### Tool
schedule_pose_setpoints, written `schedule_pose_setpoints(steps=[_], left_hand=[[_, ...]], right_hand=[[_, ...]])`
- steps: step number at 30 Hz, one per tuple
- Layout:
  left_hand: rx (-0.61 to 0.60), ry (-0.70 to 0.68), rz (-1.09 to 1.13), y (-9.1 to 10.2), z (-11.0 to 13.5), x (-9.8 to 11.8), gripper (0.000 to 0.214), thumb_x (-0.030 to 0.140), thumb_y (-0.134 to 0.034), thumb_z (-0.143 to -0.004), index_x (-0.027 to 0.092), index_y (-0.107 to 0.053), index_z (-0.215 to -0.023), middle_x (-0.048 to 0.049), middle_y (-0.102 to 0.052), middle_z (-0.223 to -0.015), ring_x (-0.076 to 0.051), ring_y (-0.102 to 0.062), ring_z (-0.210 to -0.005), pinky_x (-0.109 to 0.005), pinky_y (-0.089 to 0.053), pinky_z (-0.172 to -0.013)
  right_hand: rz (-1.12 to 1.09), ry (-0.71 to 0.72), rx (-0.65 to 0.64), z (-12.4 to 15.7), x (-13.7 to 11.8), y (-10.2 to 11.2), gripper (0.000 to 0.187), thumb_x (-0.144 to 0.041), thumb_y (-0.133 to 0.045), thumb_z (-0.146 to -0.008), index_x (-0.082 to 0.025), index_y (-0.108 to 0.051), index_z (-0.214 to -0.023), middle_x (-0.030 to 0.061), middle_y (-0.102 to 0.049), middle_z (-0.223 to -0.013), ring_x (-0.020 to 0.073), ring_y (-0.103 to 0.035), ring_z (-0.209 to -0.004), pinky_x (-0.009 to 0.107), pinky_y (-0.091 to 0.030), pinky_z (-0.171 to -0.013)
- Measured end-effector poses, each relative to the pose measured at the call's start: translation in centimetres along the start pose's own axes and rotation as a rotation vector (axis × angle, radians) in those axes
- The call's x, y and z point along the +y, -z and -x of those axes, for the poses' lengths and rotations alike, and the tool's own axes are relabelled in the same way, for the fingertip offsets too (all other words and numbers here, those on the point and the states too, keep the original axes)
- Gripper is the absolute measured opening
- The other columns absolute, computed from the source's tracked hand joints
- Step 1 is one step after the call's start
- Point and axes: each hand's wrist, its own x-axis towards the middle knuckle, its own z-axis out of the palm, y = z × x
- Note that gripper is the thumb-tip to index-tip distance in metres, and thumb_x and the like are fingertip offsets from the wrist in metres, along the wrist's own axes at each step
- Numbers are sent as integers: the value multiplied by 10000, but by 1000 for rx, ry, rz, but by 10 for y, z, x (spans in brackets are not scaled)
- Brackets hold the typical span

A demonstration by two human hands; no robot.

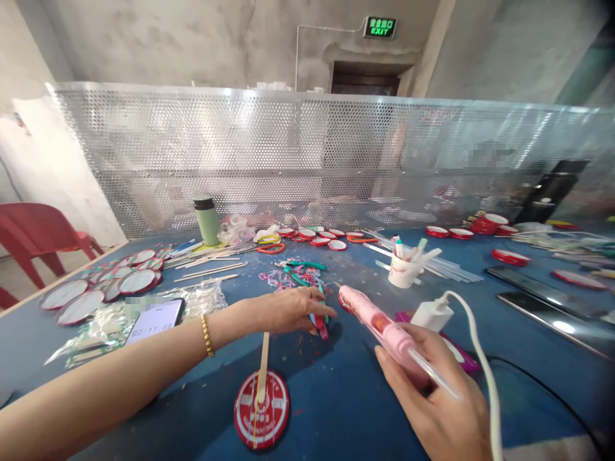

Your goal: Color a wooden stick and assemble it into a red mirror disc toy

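Observation:
My left hand (pixel 293 310), its fingers spread and pointing down, is over a small red and blue piece (pixel 321 325); whether it touches the piece I cannot tell. In my right hand (pixel 437 390) is a pink glue gun (pixel 377 320), its nozzle pointing away to the left and a clear glue stick (pixel 435 374) jutting from the back. Below my left forearm lies a round red lid (pixel 273 426) with white print. A flat wooden stick (pixel 263 365) rests on it, reaching past the rim. Beyond my left hand are teal-handled pliers (pixel 298 274) among tangled coloured bits.
White-faced round lids (pixel 79 307) crowd the left, near a phone (pixel 156 319) on plastic bags. A green bottle (pixel 206 221) stands at the back before a perforated metal screen (pixel 240 153). To the right are a paper cup (pixel 403 270) of pens, a white cable (pixel 475 326) and two dark phones (pixel 552 320).

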Motion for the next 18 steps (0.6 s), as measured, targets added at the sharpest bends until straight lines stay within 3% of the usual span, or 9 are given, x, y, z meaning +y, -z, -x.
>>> schedule_pose_setpoints(steps=[2, 4, 6, 8, 12, 18], left_hand=[[89, 77, -13, 11, 11, -3, 462, 307, -580, -964, 211, -541, -1414, -153, -549, -1401, -242, -557, -1271, -361, -461, -1072], [179, 269, -109, 24, 28, -5, 403, 282, -540, -977, 183, -577, -1367, -146, -596, -1337, -243, -588, -1218, -377, -471, -1050], [174, 513, -234, 33, 47, -5, 317, 263, -487, -986, 143, -667, -1218, -150, -665, -1173, -247, -656, -1057, -386, -512, -953], [113, 651, -273, 33, 63, -3, 273, 254, -484, -970, 145, -718, -1059, -130, -701, -1056, -249, -678, -965, -373, -526, -873], [48, 748, -244, 15, 76, 2, 219, 277, -541, -925, 172, -722, -990, -106, -729, -1023, -265, -684, -983, -355, -524, -835], [59, 751, -237, -4, 63, 0, 184, 195, -530, -887, 149, -697, -951, -122, -725, -1006, -259, -692, -967, -340, -527, -819]], right_hand=[[-9, 26, -2, -2, -3, 3, 153, -371, -590, -937, -231, -605, -996, 20, -725, -820, 175, -686, -646, 219, -530, -585], [-35, 37, -52, -4, -6, 5, 181, -401, -583, -935, -235, -618, -998, 26, -730, -836, 186, -692, -670, 233, -535, -611], [-52, 41, -108, -6, -8, 4, 190, -420, -567, -944, -244, -632, -976, 21, -733, -826, 186, -696, -672, 232, -530, -600], [-50, 45, -138, -7, -9, 0, 194, -427, -561, -953, -251, -638, -930, 9, -724, -779, 175, -685, -631, 224, -519, -558], [-73, 92, -181, -16, -10, -9, 209, -439, -565, -956, -254, -645, -898, 3, -731, -761, 171, -696, -619, 217, -528, -541], [-142, 116, -239, -39, -18, -10, 257, -471, -556, -943, -246, -653, -1020, 48, -780, -939, 214, -747, -762, 246, -576, -640]])
